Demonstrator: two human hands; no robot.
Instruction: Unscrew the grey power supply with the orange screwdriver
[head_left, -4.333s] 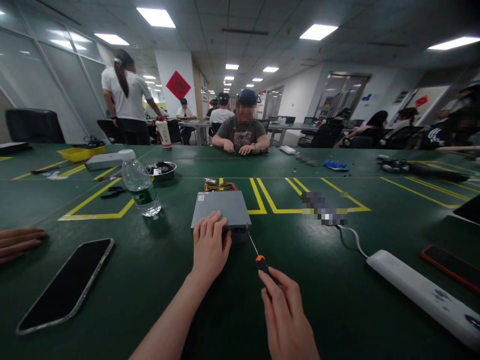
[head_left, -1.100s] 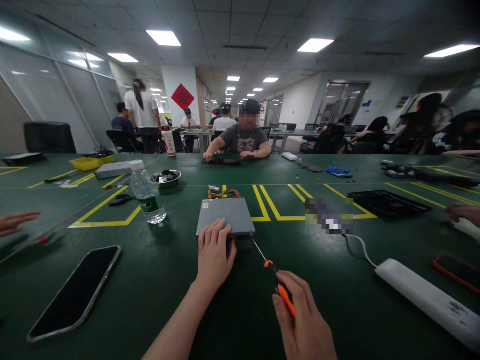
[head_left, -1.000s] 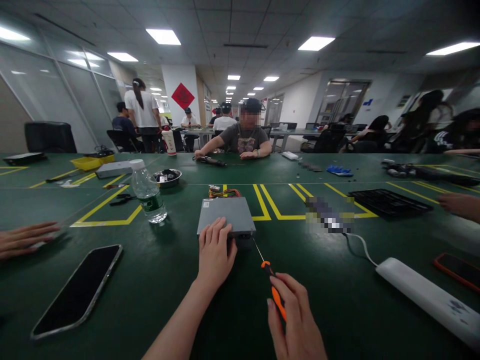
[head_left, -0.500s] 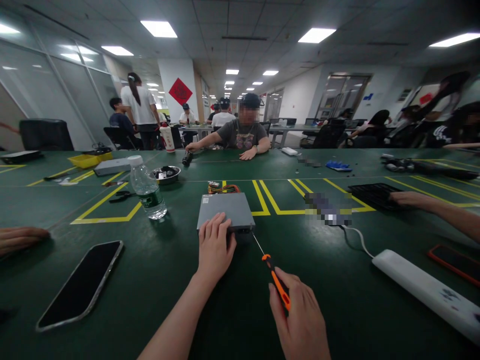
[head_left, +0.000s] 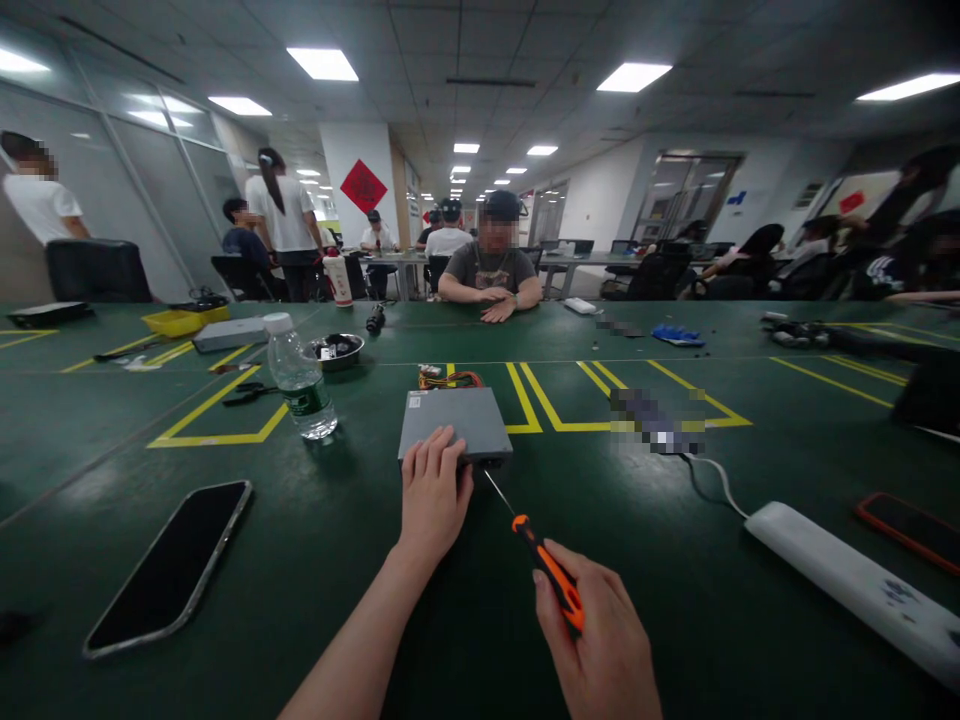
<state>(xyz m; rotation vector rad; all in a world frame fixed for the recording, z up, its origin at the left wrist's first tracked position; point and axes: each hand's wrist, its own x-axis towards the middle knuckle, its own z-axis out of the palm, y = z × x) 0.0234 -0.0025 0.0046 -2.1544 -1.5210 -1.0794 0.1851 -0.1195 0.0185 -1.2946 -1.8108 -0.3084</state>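
Observation:
A grey metal computer power supply (head_left: 469, 415) lies on the green table, its bundle of coloured wires (head_left: 457, 378) at the back. My left hand (head_left: 435, 490) grips its near left part, fingers over the top and thumb down at the front side. In my right hand (head_left: 596, 620) is a screwdriver (head_left: 551, 570) with an orange and black handle. Its thin shaft points up and left, the tip close to the front face near the socket. Whether the tip touches the case I cannot tell.
A water bottle (head_left: 301, 385) and a phone (head_left: 169, 570) are on the left. On the right lie a white power strip (head_left: 847, 580) and an orange-edged phone (head_left: 911, 530). A metal bowl (head_left: 337, 352) holds small parts. Across the table sits a person (head_left: 491, 265).
The screwdriver tip has shifted left along the power supply's front, away from its right corner. Other people's hands at both sides have left view. The person opposite has drawn an arm back.

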